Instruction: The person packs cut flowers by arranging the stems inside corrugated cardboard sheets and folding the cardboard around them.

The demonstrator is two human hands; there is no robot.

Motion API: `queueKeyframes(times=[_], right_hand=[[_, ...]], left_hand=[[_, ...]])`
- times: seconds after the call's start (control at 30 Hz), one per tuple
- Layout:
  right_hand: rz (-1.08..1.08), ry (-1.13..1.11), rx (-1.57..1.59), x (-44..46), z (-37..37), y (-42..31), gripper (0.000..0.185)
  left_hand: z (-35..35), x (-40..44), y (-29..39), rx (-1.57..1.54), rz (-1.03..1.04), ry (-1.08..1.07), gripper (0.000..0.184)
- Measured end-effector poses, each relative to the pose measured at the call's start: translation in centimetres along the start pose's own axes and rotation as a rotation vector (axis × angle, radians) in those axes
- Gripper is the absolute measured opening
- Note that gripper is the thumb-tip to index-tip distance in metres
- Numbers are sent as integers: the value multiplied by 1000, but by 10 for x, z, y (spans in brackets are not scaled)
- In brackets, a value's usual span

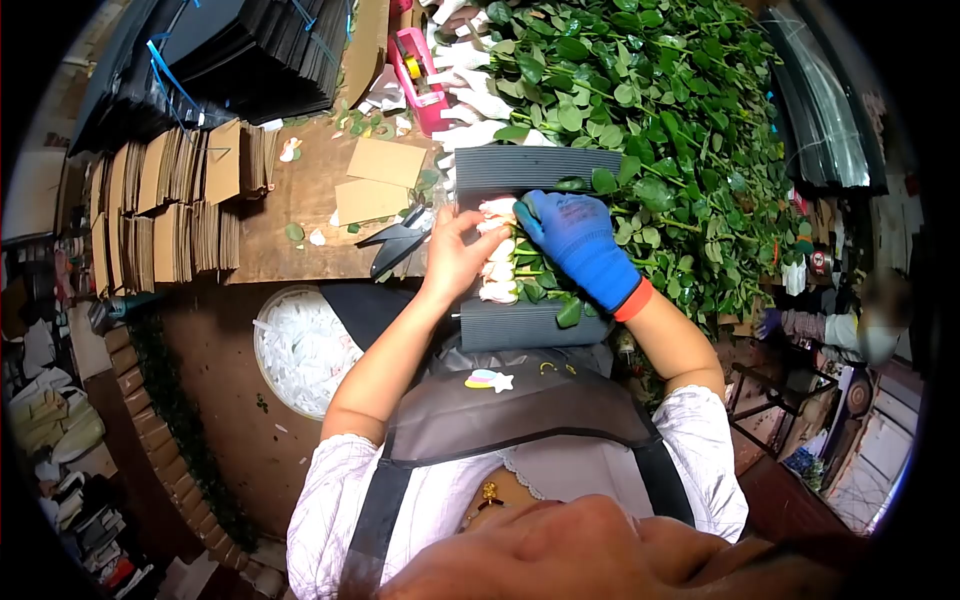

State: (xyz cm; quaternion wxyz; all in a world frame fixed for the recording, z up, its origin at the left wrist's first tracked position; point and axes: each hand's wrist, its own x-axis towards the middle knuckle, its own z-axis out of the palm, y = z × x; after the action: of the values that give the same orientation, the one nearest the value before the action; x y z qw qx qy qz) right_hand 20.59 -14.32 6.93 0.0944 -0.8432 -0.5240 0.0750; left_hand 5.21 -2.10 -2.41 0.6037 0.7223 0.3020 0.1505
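Note:
Pale pink roses (499,270) lie in a column on a dark corrugated sheet (535,328), whose two ends show above and below them. My bare left hand (462,243) is at the heads of the upper roses, thumb and fingers curved around a bloom. My right hand (568,228), in a blue glove, is at the other side of the same blooms, its fingers bent together near the stems; what is between them is hidden. Black scissors (398,242) rest just left of my left hand.
Leafy rose stems (650,110) are heaped at the upper right. A pink tape dispenser (420,85), cardboard pieces (385,163) and stacked cardboard (180,180) are on the wooden table (290,235). Below stands a white bin (300,350). A co-worker (850,332) is at right.

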Motion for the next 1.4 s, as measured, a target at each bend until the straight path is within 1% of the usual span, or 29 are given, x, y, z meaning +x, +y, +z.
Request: queueKeyframes(times=[0.17, 0.23, 0.3, 0.33, 0.37, 0.43, 0.47, 0.5, 0.53, 0.57, 0.6, 0.63, 0.67, 0.7, 0.77, 0.8, 0.9, 0.93, 1.03, 1.07, 1.1, 1.13, 1.17, 1.2, 1.23, 1.27, 1.3, 1.33, 1.4], right_hand=[[-19, -149, -149, 14, 6, -4, 23], [-27, -176, -183, 16, 3, -5, 21], [-71, -149, -53, 8, -11, 0, 25], [-101, -135, 12, 5, -21, 3, 28], [-122, -40, 121, 0, -33, 3, 27], [-163, 137, 346, -19, -55, -1, 30], [-177, 189, 410, -25, -58, 2, 30], [-186, 242, 476, -31, -60, 6, 32], [-193, 293, 540, -34, -62, 9, 34], [-183, 266, 540, -34, -65, 10, 33], [-169, 240, 540, -35, -68, 10, 32], [-149, 217, 539, -37, -70, 10, 31], [-144, 204, 505, -36, -64, 13, 32], [-156, 208, 489, -35, -64, 13, 32], [-175, 211, 459, -34, -64, 7, 33], [-185, 224, 456, -34, -63, 6, 34], [-182, 196, 487, -32, -64, 1, 34], [-174, 191, 523, -33, -65, -1, 34], [-172, 182, 625, -38, -57, -6, 36], [-108, 94, 644, -40, -56, -8, 39], [-84, 91, 739, -42, -54, -14, 40], [-64, 89, 834, -42, -51, -22, 40], [-44, 89, 928, -42, -48, -27, 41], [-20, 4, 946, -41, -46, -27, 39], [5, -83, 962, -39, -45, -24, 37], [30, -169, 975, -37, -44, -21, 36], [56, -255, 988, -34, -43, -19, 35], [223, -348, 1043, -32, -49, -18, 29], [310, -447, 1153, -36, -45, -3, 27]], left_hand=[[2, 1, -6, -52, -101, -40, 41], [0, 1, 7, -12, -66, -33, 42], [-5, -4, 21, 78, 34, 3, 44], [-10, -5, 23, 100, 67, -25, 45], [-17, -11, 25, 47, 29, -49, 38], [-42, -3, 1, -61, 86, -149, 25], [-59, 6, -21, -102, 75, -116, 20], [-78, 20, -28, 157, 119, -17, 22], [-87, 32, -26, 497, 101, 224, 34], [-104, 55, -33, 741, 208, 224, 48], [-115, 77, -53, 946, 369, 301, 55], [-123, 94, -49, 1097, 232, 202, 77], [-126, 103, -37, 1192, 165, 56, 89], [-134, 124, -44, 1106, 104, -96, 99], [-148, 160, -47, 1104, 113, -359, 108], [-148, 163, -41, 1086, 167, -352, 97], [-149, 163, -21, 1290, 110, -285, 71], [-151, 155, -17, 1358, 264, -168, 38], [-155, 122, -2, 1200, 423, 242, 23], [-151, 103, 17, 1027, 440, 375, 19], [-144, 79, 45, 850, 450, 503, 17], [-138, 54, 77, 499, 206, 415, 16], [-126, 33, 93, 182, 248, 327, 16], [-115, 11, 104, 9, 208, 142, 18], [-93, -7, 113, -226, 160, 28, 21], [-76, -20, 115, -219, 115, -42, 28], [-68, -24, 110, -223, 158, -113, 33], [-68, -23, 106, -203, 130, -187, 35], [-68, -17, 103, -198, 59, -296, 38]])
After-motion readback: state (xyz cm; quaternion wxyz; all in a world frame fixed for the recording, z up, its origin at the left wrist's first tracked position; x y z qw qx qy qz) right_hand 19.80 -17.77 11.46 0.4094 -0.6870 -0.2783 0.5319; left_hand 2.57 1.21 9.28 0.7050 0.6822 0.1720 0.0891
